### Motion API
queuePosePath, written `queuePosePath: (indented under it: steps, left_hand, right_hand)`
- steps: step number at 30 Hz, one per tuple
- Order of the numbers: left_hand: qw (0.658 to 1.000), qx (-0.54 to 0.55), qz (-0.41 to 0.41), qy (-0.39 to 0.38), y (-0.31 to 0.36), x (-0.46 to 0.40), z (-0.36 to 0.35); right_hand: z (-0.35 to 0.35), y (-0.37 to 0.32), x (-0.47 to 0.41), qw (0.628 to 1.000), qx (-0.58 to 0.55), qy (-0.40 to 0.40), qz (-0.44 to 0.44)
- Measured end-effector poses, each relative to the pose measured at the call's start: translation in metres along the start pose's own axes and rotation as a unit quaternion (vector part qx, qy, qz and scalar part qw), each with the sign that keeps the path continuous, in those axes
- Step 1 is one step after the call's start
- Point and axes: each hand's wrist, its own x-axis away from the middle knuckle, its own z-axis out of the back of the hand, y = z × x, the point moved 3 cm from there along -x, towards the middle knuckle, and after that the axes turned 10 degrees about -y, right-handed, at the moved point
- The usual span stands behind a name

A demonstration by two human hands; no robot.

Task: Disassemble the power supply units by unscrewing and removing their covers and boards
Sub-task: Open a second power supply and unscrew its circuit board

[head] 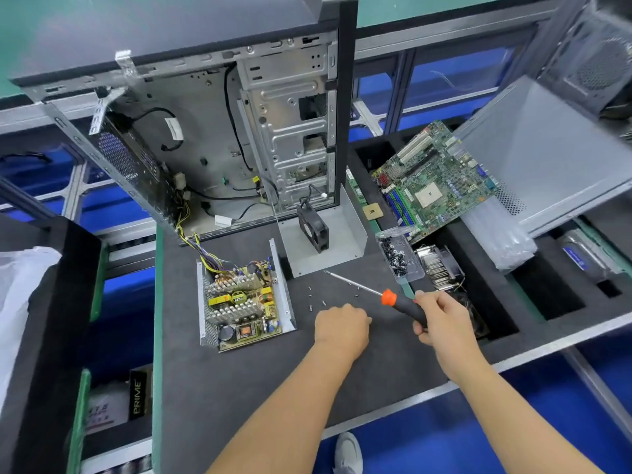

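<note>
A dark grey mat (pixel 239 388) covers the work table, edged in green along its left side and in bare metal along the near edge. Blue floor shows beneath the table frame, and a grey shoe (pixel 348 453) stands on it below the near edge.

The power supply (pixel 243 299) sits toward the left of the mat with its cover off, its board of coils, heat sinks and capacitors exposed inside the metal tray. A bundle of yellow and dark wires (pixel 198 248) runs from it up into the open computer case (pixel 205 131) lying at the mat's far edge. The bent metal cover (pixel 337 234) rests beside the case with a small black fan (pixel 313 229) standing on it. Loose screws (pixel 316 297) lie scattered mid-mat.

The left hand (pixel 340 325) rests knuckles-up on the mat, fingers curled under; whether it holds anything cannot be told. The right hand (pixel 441 318) grips the black handle of an orange-collared screwdriver (pixel 376 292), its tip pointing toward the cover.

In foam compartments to the right lie a motherboard (pixel 434 183), a clear tub of screws (pixel 398 254) and a finned cooler (pixel 439 265), partly hidden by the right hand. A grey panel (pixel 547 148) is cut off at the right edge. To the left, a white bag (pixel 17 295) is only partly in view.
</note>
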Motion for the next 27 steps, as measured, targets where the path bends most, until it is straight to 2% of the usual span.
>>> queuePosePath:
  steps: [7,12,17,22,27]
  left_hand:
    - [0.998,0.061,0.003,-0.006,-0.006,0.006,-0.002]
    - [0.987,0.132,-0.04,0.077,-0.021,0.043,-0.013]
    - [0.968,0.188,-0.054,0.156,-0.058,0.088,-0.042]
    - [0.92,0.213,0.045,0.326,-0.124,0.128,-0.066]
    - [0.898,0.201,0.177,0.348,-0.176,0.142,-0.088]
  right_hand:
    - [0.0,-0.006,0.0,1.0,-0.018,-0.006,0.013]
    - [-0.013,-0.025,0.005,0.998,-0.016,-0.035,0.053]
    - [-0.038,-0.057,0.015,0.985,-0.025,-0.134,0.108]
    - [-0.067,-0.095,0.028,0.964,0.103,-0.171,0.178]
    - [-0.101,-0.133,0.049,0.909,0.265,-0.158,0.28]
